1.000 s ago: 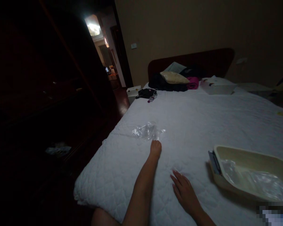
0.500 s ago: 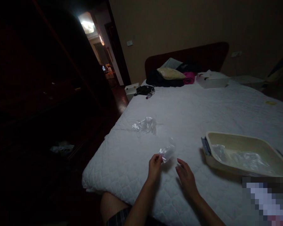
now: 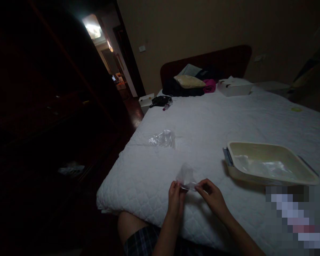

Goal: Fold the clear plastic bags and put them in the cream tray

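Between my two hands a small clear plastic bag [image 3: 186, 175] is held over the near part of the bed. My left hand [image 3: 175, 197] pinches its left edge, and the fingers of my right hand [image 3: 211, 195] close on its right edge. Farther up the white quilted bedding [image 3: 138, 167], a heap of clear plastic bags [image 3: 164, 138] lies to the left. To the right of my hands stands a cream basin [image 3: 290, 153] with grey handles, and clear plastic bags [image 3: 269, 168] lie inside it.
At the far end are a patterned pillow [image 3: 190, 81], dark fabric, a rolled pink cloth [image 3: 209, 86] and a white box [image 3: 234, 87] before the headboard [image 3: 229, 57]. A black bag [image 3: 161, 101] sits at the left edge. A blurred-out patch covers the lower right.
My right hand has moved in and taken hold of the bag's right edge, so both hands now hold it. The bag is drawn wider between them. The view has shifted slightly.
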### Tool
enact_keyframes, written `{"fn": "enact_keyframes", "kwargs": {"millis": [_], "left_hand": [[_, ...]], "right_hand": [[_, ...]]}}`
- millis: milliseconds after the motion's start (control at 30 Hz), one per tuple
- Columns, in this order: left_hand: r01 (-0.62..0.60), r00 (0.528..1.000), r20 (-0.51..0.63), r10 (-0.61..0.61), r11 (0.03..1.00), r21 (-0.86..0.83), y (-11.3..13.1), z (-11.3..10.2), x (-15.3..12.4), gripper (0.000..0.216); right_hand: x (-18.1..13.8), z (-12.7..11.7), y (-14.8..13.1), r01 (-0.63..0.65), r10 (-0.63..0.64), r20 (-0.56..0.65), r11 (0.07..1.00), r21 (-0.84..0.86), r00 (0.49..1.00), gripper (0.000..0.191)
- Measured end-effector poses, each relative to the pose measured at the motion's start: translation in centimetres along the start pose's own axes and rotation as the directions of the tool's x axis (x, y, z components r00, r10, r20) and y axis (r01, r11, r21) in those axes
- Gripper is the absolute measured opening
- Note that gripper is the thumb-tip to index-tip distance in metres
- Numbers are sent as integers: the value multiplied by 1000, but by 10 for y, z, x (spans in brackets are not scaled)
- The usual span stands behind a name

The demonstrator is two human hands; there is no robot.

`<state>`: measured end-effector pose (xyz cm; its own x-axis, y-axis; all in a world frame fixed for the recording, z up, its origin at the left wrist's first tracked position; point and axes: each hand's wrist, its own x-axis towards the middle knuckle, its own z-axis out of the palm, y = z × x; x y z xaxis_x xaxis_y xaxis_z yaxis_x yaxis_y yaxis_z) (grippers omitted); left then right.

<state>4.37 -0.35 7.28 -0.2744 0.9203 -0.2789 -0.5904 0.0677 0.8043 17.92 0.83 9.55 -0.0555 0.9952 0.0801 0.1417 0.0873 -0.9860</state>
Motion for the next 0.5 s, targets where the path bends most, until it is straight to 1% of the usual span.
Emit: {"fn": "enact_keyframes", "kwargs": {"millis": [100, 200, 267, 367, 433, 500], "left_hand": [[-22, 999, -36, 21, 999, -32, 3, 8, 2, 37], [-22, 999, -29, 21, 999, -29, 7, 12, 4, 37], [6, 1000, 23, -5, 1000, -9, 10, 11, 4, 38], [59, 984, 167, -65, 997, 42, 13, 6, 1, 40], [71, 967, 238, -86, 995, 70, 14, 3, -2, 44], [68, 957, 275, -92, 993, 96, 15, -1, -4, 51]], "right_hand": [[-1, -4, -3, -42, 41, 39, 999, 10, 998, 32], [-2, -10, 2, -81, 86, 122, 995, -53, 989, 40], [-2, -15, 8, -84, 96, 163, 993, -77, 982, 45], [-1, -15, 12, -85, 87, 197, 996, -18, 977, 49], [0, -12, 11, -88, 78, 244, 996, 27, 967, 47], [0, -9, 9, -96, 78, 278, 994, 54, 957, 40]]}}
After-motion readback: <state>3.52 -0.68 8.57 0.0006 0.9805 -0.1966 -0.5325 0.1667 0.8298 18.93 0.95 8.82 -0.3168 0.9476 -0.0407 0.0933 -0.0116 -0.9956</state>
